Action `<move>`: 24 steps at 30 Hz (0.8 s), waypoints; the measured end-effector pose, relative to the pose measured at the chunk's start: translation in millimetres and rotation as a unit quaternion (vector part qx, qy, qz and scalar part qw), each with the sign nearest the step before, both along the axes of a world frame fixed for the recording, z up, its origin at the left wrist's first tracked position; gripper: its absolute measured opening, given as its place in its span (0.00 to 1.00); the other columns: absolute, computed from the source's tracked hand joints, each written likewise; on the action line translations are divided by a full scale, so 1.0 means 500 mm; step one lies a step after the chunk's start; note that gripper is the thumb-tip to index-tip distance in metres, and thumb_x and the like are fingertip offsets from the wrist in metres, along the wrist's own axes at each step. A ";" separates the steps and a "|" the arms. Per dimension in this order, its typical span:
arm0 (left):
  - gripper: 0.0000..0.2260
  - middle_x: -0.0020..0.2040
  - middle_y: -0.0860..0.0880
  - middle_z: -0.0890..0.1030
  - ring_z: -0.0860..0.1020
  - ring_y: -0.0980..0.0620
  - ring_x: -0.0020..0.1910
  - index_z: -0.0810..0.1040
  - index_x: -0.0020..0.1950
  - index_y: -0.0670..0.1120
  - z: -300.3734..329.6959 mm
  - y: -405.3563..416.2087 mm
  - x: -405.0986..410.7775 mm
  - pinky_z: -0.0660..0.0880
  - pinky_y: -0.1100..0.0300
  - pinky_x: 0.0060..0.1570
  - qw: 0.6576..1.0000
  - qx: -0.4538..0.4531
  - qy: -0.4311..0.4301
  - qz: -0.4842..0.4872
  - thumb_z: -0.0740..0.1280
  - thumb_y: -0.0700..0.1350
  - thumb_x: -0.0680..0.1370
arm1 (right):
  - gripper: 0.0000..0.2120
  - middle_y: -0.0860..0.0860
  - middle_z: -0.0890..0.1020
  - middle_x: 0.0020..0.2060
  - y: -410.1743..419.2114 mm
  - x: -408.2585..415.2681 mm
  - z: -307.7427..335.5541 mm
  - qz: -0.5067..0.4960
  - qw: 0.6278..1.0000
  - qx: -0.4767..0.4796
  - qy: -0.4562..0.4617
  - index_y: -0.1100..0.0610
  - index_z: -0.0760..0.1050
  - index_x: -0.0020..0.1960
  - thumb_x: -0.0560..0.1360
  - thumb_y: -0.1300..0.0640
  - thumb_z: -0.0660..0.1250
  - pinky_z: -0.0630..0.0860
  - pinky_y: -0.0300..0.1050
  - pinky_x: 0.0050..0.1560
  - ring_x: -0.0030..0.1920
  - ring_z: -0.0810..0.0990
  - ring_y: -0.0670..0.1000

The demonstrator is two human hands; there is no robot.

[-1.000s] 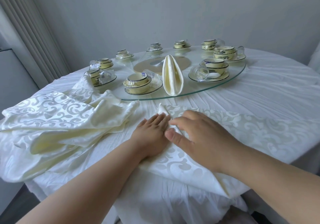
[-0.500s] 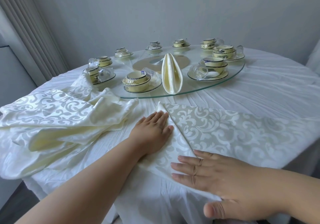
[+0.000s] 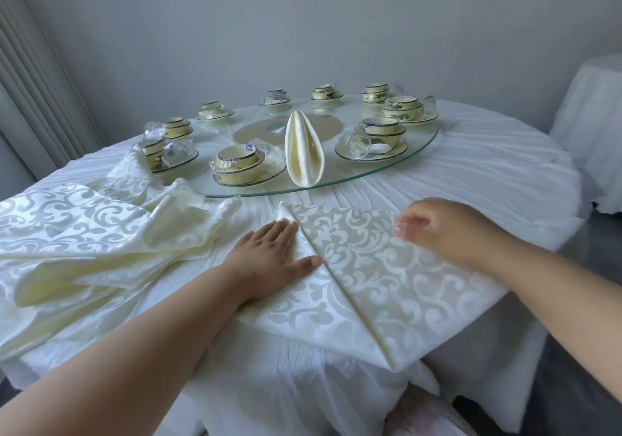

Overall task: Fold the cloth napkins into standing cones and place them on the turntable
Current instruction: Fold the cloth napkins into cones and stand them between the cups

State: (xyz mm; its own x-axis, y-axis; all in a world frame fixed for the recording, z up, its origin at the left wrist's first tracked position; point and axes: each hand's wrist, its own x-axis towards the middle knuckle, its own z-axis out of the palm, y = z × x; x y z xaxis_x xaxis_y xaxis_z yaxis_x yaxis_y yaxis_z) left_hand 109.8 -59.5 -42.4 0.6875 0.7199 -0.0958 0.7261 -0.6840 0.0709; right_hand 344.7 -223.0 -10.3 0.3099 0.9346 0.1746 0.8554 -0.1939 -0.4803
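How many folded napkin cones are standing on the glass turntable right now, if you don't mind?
1. One napkin cone stands near the turntable's front edge, between two cup sets. None seems hidden behind the crockery.

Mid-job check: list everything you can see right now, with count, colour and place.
Folded napkin cone: one, cream, standing at turntable's near edge.
Flat napkin: one, cream damask, part-folded, table's near edge.
Spare napkins: heap, cream, left.
Turntable: one, clear glass, table centre.
Cup-and-saucer sets: about nine, yellow, dark-rimmed, around the turntable.
Tablecloth: white.
Left hand: flat on the napkin.
Right hand: blurred, curled over the napkin.
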 end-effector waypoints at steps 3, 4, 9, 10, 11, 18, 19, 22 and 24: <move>0.45 0.79 0.56 0.44 0.42 0.58 0.77 0.43 0.79 0.55 0.002 -0.001 -0.001 0.42 0.55 0.76 1.000 -0.006 0.003 0.002 0.42 0.77 0.67 | 0.25 0.48 0.76 0.58 0.033 0.070 0.008 -0.092 0.988 -0.110 -0.058 0.51 0.72 0.63 0.72 0.38 0.66 0.71 0.44 0.54 0.57 0.75 0.50; 0.50 0.79 0.56 0.44 0.42 0.58 0.77 0.43 0.79 0.55 0.003 -0.001 -0.001 0.42 0.55 0.76 1.000 -0.008 0.002 0.002 0.39 0.80 0.63 | 0.28 0.49 0.75 0.59 0.044 0.084 0.010 -0.095 0.981 -0.150 -0.081 0.52 0.71 0.64 0.71 0.36 0.67 0.72 0.45 0.55 0.57 0.75 0.51; 0.61 0.79 0.57 0.44 0.41 0.59 0.77 0.42 0.78 0.56 0.001 0.002 -0.001 0.42 0.56 0.75 1.000 -0.007 -0.003 0.005 0.32 0.84 0.50 | 0.28 0.52 0.77 0.52 0.084 0.127 0.030 -0.096 0.948 -0.285 -0.099 0.57 0.72 0.54 0.69 0.35 0.69 0.74 0.46 0.50 0.51 0.77 0.54; 0.61 0.79 0.57 0.44 0.41 0.59 0.77 0.42 0.78 0.56 0.001 0.002 -0.001 0.42 0.56 0.75 1.000 -0.004 -0.003 0.004 0.31 0.84 0.49 | 0.25 0.52 0.78 0.49 0.086 0.139 0.037 -0.092 0.941 -0.309 -0.105 0.57 0.74 0.49 0.69 0.35 0.69 0.73 0.45 0.47 0.48 0.77 0.54; 0.62 0.79 0.57 0.44 0.41 0.59 0.77 0.42 0.78 0.56 0.000 0.003 -0.001 0.42 0.56 0.75 1.000 -0.002 -0.003 0.003 0.31 0.84 0.49 | 0.23 0.52 0.78 0.45 0.087 0.151 0.044 -0.088 0.933 -0.332 -0.105 0.57 0.74 0.44 0.69 0.35 0.69 0.72 0.44 0.45 0.46 0.77 0.55; 0.62 0.79 0.56 0.45 0.42 0.58 0.77 0.43 0.79 0.55 -0.001 0.004 -0.001 0.42 0.56 0.75 1.000 0.003 -0.008 0.003 0.31 0.84 0.48 | 0.21 0.53 0.83 0.45 0.052 0.215 0.071 -0.078 0.915 -0.395 -0.010 0.57 0.78 0.48 0.64 0.44 0.78 0.78 0.46 0.47 0.44 0.81 0.54; 0.62 0.79 0.56 0.45 0.42 0.58 0.77 0.43 0.79 0.55 -0.001 0.004 -0.001 0.43 0.56 0.75 1.000 0.004 -0.008 0.004 0.31 0.84 0.49 | 0.21 0.53 0.83 0.47 0.048 0.220 0.074 -0.075 0.907 -0.414 -0.012 0.57 0.79 0.49 0.64 0.44 0.78 0.78 0.47 0.51 0.46 0.82 0.54; 0.62 0.79 0.56 0.45 0.42 0.58 0.77 0.43 0.79 0.55 -0.002 0.004 -0.001 0.43 0.56 0.75 1.000 0.004 -0.009 0.003 0.31 0.84 0.49 | 0.13 0.50 0.84 0.43 0.030 0.232 0.090 -0.054 0.894 -0.444 -0.029 0.55 0.81 0.45 0.66 0.48 0.78 0.77 0.45 0.51 0.44 0.81 0.51; 0.61 0.79 0.56 0.45 0.42 0.58 0.77 0.43 0.79 0.55 -0.001 0.003 -0.001 0.43 0.56 0.75 1.000 0.005 -0.009 0.002 0.31 0.84 0.50 | 0.14 0.54 0.85 0.44 0.020 0.230 0.106 -0.029 0.905 -0.425 0.014 0.58 0.82 0.47 0.64 0.54 0.79 0.78 0.46 0.49 0.44 0.83 0.52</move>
State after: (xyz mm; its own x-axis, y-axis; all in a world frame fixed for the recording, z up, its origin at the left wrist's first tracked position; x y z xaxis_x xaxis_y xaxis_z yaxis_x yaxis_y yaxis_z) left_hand 109.2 -58.0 -42.8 0.6865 0.7231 -0.0768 0.7271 -0.6821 0.0777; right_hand 459.6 -212.9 42.9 0.3564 0.7092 -0.6083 0.8211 -0.5484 -0.1583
